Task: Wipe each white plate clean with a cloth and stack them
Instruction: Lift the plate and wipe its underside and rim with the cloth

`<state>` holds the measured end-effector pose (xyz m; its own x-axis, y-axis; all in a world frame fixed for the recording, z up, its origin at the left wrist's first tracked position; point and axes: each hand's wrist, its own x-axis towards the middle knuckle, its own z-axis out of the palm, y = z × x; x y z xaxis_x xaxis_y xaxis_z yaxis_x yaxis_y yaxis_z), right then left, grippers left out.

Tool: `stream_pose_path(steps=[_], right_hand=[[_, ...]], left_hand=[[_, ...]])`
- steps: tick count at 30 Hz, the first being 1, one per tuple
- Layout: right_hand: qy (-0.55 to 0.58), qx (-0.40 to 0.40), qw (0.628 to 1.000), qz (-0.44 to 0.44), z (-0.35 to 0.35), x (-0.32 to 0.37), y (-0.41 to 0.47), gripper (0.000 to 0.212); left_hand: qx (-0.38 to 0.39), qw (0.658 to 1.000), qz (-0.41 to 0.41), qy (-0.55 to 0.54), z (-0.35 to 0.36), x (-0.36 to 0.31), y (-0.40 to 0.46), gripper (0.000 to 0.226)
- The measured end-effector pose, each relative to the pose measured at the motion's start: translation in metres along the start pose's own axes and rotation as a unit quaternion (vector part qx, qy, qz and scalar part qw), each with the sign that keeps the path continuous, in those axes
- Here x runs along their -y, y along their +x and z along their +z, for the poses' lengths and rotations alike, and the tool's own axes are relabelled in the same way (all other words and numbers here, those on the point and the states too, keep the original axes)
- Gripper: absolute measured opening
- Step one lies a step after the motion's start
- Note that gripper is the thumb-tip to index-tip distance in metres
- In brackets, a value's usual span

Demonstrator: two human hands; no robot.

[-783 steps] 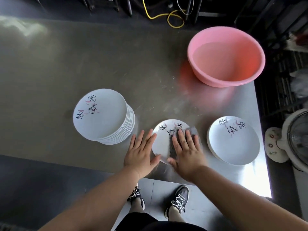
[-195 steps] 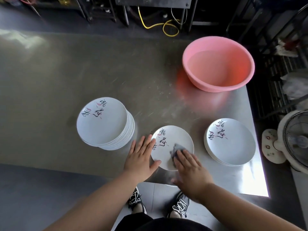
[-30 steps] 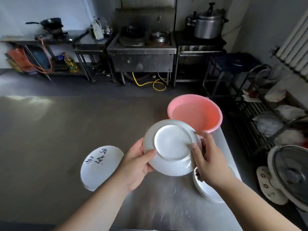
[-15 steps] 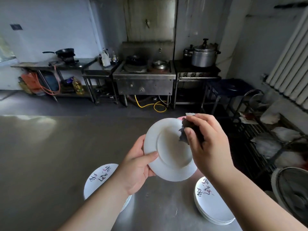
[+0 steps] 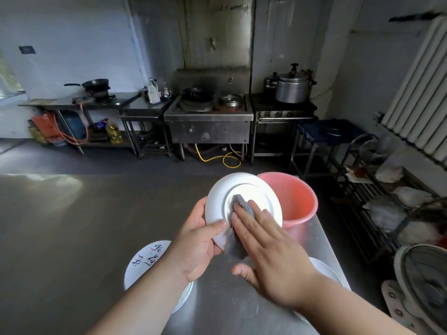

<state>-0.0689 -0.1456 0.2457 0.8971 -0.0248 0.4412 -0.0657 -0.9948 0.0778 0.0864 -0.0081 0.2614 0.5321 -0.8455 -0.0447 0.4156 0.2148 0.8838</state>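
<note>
I hold a white plate (image 5: 251,192) up above the steel table (image 5: 72,226), tilted with its underside toward me. My left hand (image 5: 198,245) grips its lower left rim, thumb on the underside. My right hand (image 5: 263,245) lies flat with straight fingers, pressing a grey cloth (image 5: 242,204) against the plate's base. A stack of white plates with calligraphy (image 5: 147,259) sits on the table at the lower left, partly behind my left arm. Another stack of white plates (image 5: 324,269) shows at the right, mostly hidden by my right arm.
A pink basin (image 5: 295,199) stands on the table's far right corner, just behind the held plate. Right of the table are a wire rack (image 5: 387,204) with bags and a floor fan (image 5: 425,296). A stove (image 5: 208,119) and a pressure cooker (image 5: 292,85) line the back wall.
My right hand has come down from the plate's upper edge and flattened the cloth onto its underside. The plate has tilted further toward me.
</note>
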Motion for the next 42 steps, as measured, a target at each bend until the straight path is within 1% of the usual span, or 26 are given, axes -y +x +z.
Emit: stream_pose_path(steps=[4,6,9,12,16,18,20,22,24,27,29,32,34,36,39,40,42], right_hand=[[-0.023,0.021,0.997,0.075,-0.024,-0.026,0.026,0.092],[-0.014,-0.002,0.998,0.066,-0.024,-0.024,0.025,0.093],[0.011,-0.036,0.999,0.021,-0.009,-0.002,0.003,0.094],[0.009,-0.044,0.999,0.005,-0.004,0.003,-0.007,0.091],[0.002,-0.019,0.996,0.084,-0.025,-0.028,0.015,0.089],[0.007,-0.021,0.995,0.097,-0.029,-0.033,0.019,0.089],[0.044,-0.052,0.993,0.098,-0.023,-0.024,0.01,0.085],[0.11,-0.103,0.983,0.107,-0.011,-0.009,-0.007,0.073],[0.174,-0.163,0.964,0.122,-0.004,-0.002,-0.021,0.06],[0.265,-0.207,0.929,0.154,-0.016,-0.021,-0.013,0.055],[0.293,-0.198,0.922,0.157,-0.037,-0.042,0.006,0.055],[0.254,-0.128,0.952,0.111,-0.065,-0.066,0.033,0.056],[0.211,-0.099,0.966,0.111,-0.071,-0.071,0.042,0.058],[0.179,-0.115,0.968,0.132,-0.065,-0.061,0.04,0.059],[0.207,-0.162,0.945,0.194,-0.037,-0.027,0.015,0.06],[0.226,-0.162,0.938,0.206,-0.029,-0.017,0.008,0.061],[0.241,-0.142,0.938,0.206,-0.023,-0.012,0.005,0.063]], left_hand=[[0.03,1.0,-0.005,0.006,0.005,0.003,-0.005,0.056],[0.026,1.0,0.007,-0.004,0.009,-0.001,-0.005,0.058],[0.007,1.0,0.02,-0.023,0.009,-0.006,-0.003,0.06],[0.007,1.0,0.013,-0.024,0.005,-0.006,-0.006,0.062],[0.015,1.0,0.003,-0.015,0.008,-0.003,-0.01,0.063],[0.011,1.0,0.016,-0.021,0.01,-0.006,-0.009,0.063],[0.005,0.999,0.028,-0.032,0.01,-0.01,-0.007,0.064],[-0.005,0.999,0.03,-0.044,0.007,-0.013,-0.007,0.064],[-0.003,0.999,0.022,-0.047,0.004,-0.016,-0.009,0.065],[0.027,0.999,-0.001,-0.038,-0.002,-0.022,-0.012,0.064],[0.059,0.998,-0.01,-0.025,-0.004,-0.027,-0.015,0.063],[0.094,0.995,-0.005,-0.011,-0.002,-0.033,-0.016,0.062],[0.092,0.996,0.013,-0.01,0.0,-0.036,-0.014,0.06],[0.075,0.997,0.034,-0.006,0.001,-0.037,-0.013,0.058],[0.041,0.997,0.047,-0.033,-0.001,-0.035,-0.011,0.059],[0.033,0.997,0.049,-0.04,-0.003,-0.034,-0.011,0.06],[0.028,0.998,0.047,-0.04,-0.003,-0.032,-0.011,0.06]])
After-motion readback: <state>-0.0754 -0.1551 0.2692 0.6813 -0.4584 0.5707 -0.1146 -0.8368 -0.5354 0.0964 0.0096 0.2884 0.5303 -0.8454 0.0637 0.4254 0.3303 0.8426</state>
